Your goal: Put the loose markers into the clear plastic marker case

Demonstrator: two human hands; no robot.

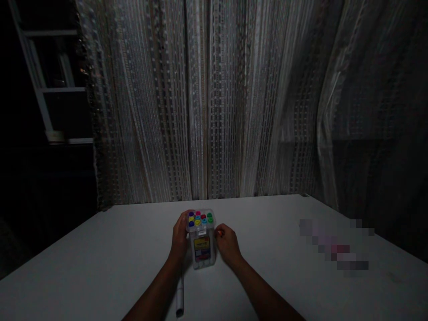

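Observation:
A clear plastic marker case (pixel 202 249) stands upright on the white table, a printed label on its front. Several coloured marker ends, purple, yellow, pink, blue, red and green, show at its top. My left hand (pixel 179 234) grips the case's left side, its fingers partly hidden behind it. Close to the right side, my right hand (pixel 228 243) is closed around a small orange-red item (pixel 220 233), mostly hidden by the fingers. A white marker (pixel 179 298) with a dark end lies beside my left forearm, partly covered by it.
The white table (pixel 274 249) reaches back to a hanging patterned curtain (pixel 217 98). A pixelated, unreadable patch (pixel 337 249) covers something on the table's right side. A window (pixel 63 89) is at the left. The room is dim.

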